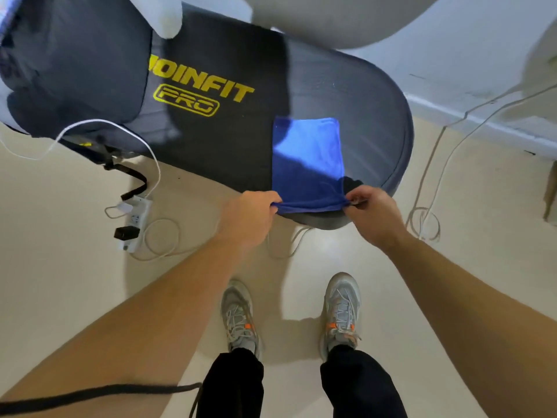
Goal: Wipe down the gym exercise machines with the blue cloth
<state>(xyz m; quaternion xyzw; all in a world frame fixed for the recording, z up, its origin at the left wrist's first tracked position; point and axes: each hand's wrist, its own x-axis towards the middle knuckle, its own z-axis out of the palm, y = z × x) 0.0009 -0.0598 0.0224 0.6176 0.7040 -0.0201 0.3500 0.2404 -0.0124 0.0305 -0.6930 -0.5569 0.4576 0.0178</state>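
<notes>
Pinching the near corners of the soft rectangular blue terry cloth [307, 164], the left hand [250, 217] and right hand [372, 214] hold it spread flat on the rounded end of the dark padded bench [373, 95] with yellow lettering. Wiping seems at an early stage: the cloth covers only a small patch of the smooth matte upholstery, most of it apparently unwiped.
</notes>
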